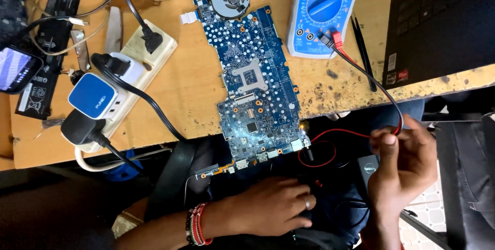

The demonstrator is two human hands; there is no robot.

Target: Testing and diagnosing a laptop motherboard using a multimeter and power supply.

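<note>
1. Right hand pinches the red and black test leads between thumb and fingers, just off the worktop edge.
2. Left hand lies flat, fingers loosely spread, on dark cloth; holds nothing.
3. Blue circuit board lies at 11 o'clock from the right hand and 12 o'clock from the left, long axis running 12 to 6, near end overhanging the edge.
4. Left hand is nearer the board.
5. Leads run up to the blue multimeter at 12 o'clock.

A lit phone screen, bluish-white, is seen at the left edge; just beside it a white label lies on a long black part. Small red and white stickers are fixed at the black laptop's corner.
</note>
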